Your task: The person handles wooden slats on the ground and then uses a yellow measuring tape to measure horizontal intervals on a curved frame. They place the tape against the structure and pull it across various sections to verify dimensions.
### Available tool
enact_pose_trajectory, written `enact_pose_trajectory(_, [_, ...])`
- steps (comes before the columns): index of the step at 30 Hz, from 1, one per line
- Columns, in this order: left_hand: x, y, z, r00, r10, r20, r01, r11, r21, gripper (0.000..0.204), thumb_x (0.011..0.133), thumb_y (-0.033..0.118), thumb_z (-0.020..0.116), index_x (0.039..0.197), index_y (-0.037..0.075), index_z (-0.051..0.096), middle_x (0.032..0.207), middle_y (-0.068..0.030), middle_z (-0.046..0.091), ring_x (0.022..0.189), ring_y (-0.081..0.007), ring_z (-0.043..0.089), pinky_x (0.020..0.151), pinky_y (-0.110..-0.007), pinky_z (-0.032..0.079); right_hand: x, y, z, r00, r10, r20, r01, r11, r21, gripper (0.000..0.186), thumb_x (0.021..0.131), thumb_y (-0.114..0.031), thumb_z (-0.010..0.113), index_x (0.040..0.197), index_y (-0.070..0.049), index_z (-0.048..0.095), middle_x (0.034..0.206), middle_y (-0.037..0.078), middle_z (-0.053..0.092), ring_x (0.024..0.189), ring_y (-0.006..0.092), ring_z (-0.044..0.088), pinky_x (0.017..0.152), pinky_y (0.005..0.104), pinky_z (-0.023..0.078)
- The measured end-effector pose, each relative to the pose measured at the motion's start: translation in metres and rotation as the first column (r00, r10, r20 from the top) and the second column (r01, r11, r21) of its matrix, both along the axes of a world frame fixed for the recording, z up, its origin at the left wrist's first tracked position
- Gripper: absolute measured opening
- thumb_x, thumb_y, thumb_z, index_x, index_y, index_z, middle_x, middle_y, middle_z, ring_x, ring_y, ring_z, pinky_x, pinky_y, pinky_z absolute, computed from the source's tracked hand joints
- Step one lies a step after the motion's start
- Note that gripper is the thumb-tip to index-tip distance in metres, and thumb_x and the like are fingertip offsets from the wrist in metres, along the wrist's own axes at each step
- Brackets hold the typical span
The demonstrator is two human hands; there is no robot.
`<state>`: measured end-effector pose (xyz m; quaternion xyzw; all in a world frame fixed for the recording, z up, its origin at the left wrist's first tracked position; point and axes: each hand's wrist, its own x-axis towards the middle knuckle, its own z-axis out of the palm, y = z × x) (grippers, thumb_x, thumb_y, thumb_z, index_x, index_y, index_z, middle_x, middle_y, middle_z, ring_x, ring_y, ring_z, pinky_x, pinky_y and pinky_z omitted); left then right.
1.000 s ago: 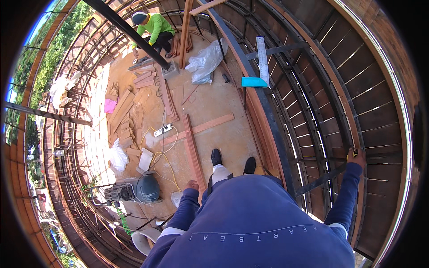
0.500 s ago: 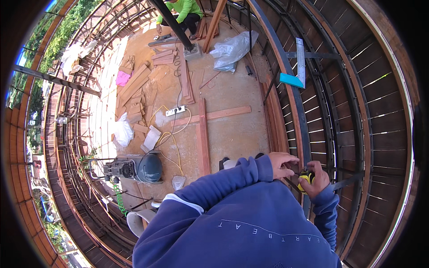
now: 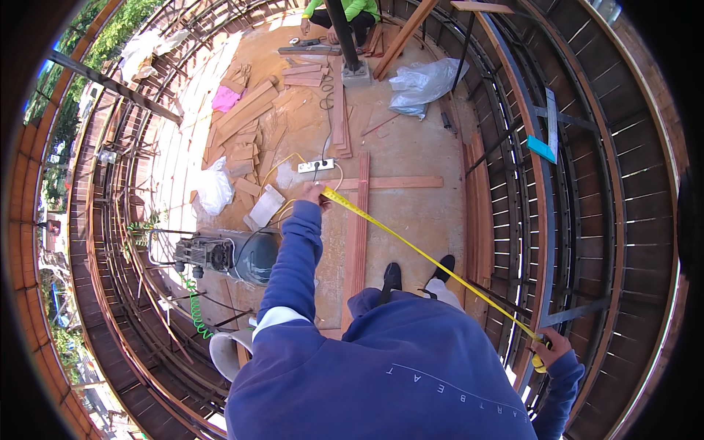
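Note:
A yellow tape measure blade point(image 3: 433, 259) runs drawn out across the front of my body. Its far-left end is gripped in my left hand point(image 3: 314, 195), arm stretched forward over the floor. At the right, my right hand point(image 3: 557, 343) is closed on the yellow-and-black tape measure case point(image 3: 540, 362), beside the long metal-and-wood rail point(image 3: 545, 220). Farther up that rail rests a try square point(image 3: 542, 149) with a teal handle and a silver blade.
Reddish planks point(image 3: 361, 220) lie stacked and crossed on the floor near a white power strip point(image 3: 315, 166). An air compressor point(image 3: 253, 255) stands left. Plastic sheeting point(image 3: 425, 86) lies by a dark post point(image 3: 342, 33). A person in a green top point(image 3: 359, 9) crouches at the back.
My left hand has swung far left and forward, drawing the tape blade out. My right hand with the case has shifted slightly right and nearer. The view has turned a little.

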<state>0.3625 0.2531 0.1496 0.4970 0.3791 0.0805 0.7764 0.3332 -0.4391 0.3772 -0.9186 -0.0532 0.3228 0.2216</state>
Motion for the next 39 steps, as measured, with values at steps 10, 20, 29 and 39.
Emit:
enact_pose_trajectory(10, [0.005,-0.080,-0.028,0.934,0.028,-0.356,0.346,0.180,0.921,0.069,0.075,0.026,0.075,0.132,-0.001,0.047,0.134,-0.0268,0.047,0.124,-0.0439,0.046,0.105,-0.045,0.041,-0.052,0.035,0.098,0.863,0.180,0.472,0.079,0.875,-0.477,0.007,0.079,-0.009,0.059,0.079,-0.003,0.063,0.079,0.016,0.056,0.080,0.0370,0.055,0.071,0.0480,0.044])
enact_pose_trajectory(20, [-0.031,-0.458,0.184,-0.126,-0.971,0.202,0.581,0.092,0.809,0.029,0.091,0.023,0.063,0.112,0.003,0.057,0.089,-0.0176,0.062,0.082,-0.0370,0.064,0.070,-0.044,0.051,-0.039,0.123,0.116,0.804,0.516,0.296,-0.087,0.594,-0.800,0.011,0.078,-0.016,0.065,0.084,-0.007,0.069,0.082,0.011,0.061,0.086,0.0297,0.060,0.080,0.0433,0.044])
enact_pose_trajectory(29, [-0.007,-0.422,0.099,0.164,-0.948,0.274,0.332,0.314,0.889,0.017,0.099,0.021,0.053,0.095,0.005,0.059,0.083,-0.0155,0.059,0.079,-0.0373,0.061,0.067,-0.043,0.049,-0.131,-0.054,0.184,0.756,0.224,0.615,0.247,0.773,-0.585,0.040,0.084,-0.008,0.056,0.122,0.001,0.059,0.092,0.017,0.058,0.090,0.0354,0.057,0.083,0.0468,0.045])
enact_pose_trajectory(39, [0.006,-0.377,0.050,0.635,-0.705,0.317,0.399,0.650,0.647,0.024,0.102,0.025,0.051,0.108,0.004,0.063,0.085,-0.0138,0.065,0.078,-0.0271,0.064,0.071,-0.036,0.049,-0.195,-0.207,0.138,0.668,0.030,0.743,0.278,0.916,-0.288,0.027,0.093,0.000,0.048,0.116,0.005,0.061,0.097,0.019,0.058,0.085,0.0277,0.058,0.073,0.0354,0.046])
